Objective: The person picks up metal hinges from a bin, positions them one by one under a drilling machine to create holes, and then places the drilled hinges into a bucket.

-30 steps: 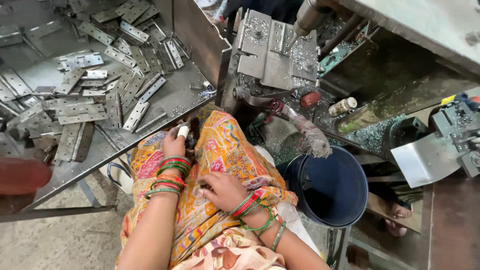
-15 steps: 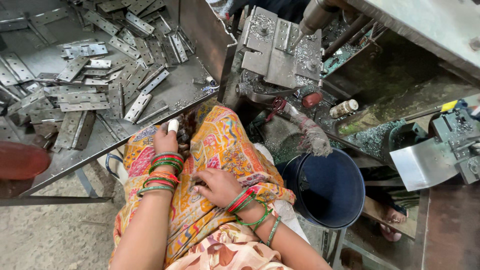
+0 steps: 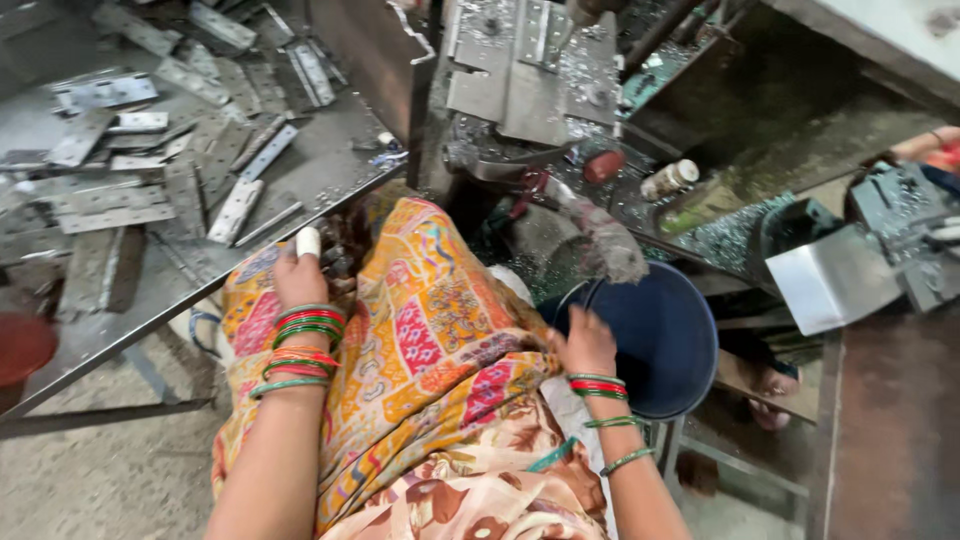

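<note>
— Where is the left hand [image 3: 300, 275]?

— On the lap, at the upper edge of the patterned cloth [image 3: 430, 330], just below the rim of the metal tray [image 3: 150, 310]. One finger wears a white wrap. The fingers curl down into a dark bunch of something at the cloth's edge; I cannot tell what it is, or whether they have hold of it.

— And the right hand [image 3: 583, 345]?

— It rests at the rim of the dark blue bucket [image 3: 660, 340], touching it. The fingers lie loosely bent, and nothing shows in them, though the palm is turned away.

— What lies on the tray?

— Flat metal hinges [image 3: 100, 205], heaped in a jumble, well apart from both hands. The tray's far side is cut off.

— Anything else?

— A machine [image 3: 540, 70] above the lap, strewn with metal shavings, its top out of view.
</note>
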